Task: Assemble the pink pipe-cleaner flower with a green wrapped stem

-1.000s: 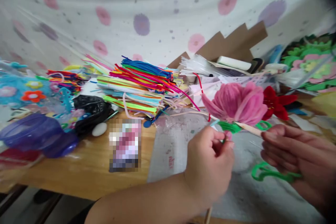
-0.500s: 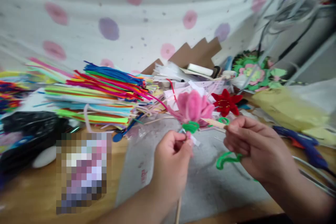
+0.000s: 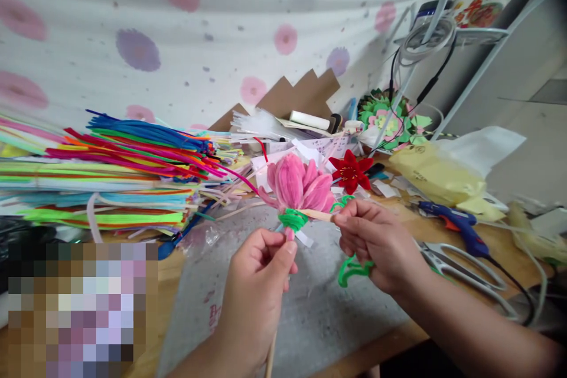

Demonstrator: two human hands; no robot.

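Observation:
My left hand [image 3: 266,274] pinches the stem of a pink pipe-cleaner flower [image 3: 295,183] just under its green wrapped base [image 3: 292,220]. A thin wooden stick runs down below that hand. In my right hand [image 3: 376,242] is a flat pale wooden stick [image 3: 319,215], its tip touching or right beside the green base. A curled green pipe cleaner [image 3: 348,273] shows under my right fingers; whether they hold it I cannot tell. A red pipe-cleaner flower [image 3: 351,171] lies behind, near the pink petals.
Bundles of coloured pipe cleaners [image 3: 133,153] fill the left. A grey mat [image 3: 212,295] covers the table's middle. Scissors [image 3: 465,266] and a blue glue gun [image 3: 460,225] lie at right, by a yellow plastic bag [image 3: 429,171]. A shelf with a paper bowl [image 3: 485,6] stands behind.
The view has swung to the right and become sharper, showing the scissors. The wooden stick in my right hand has come closer to the flower's green base.

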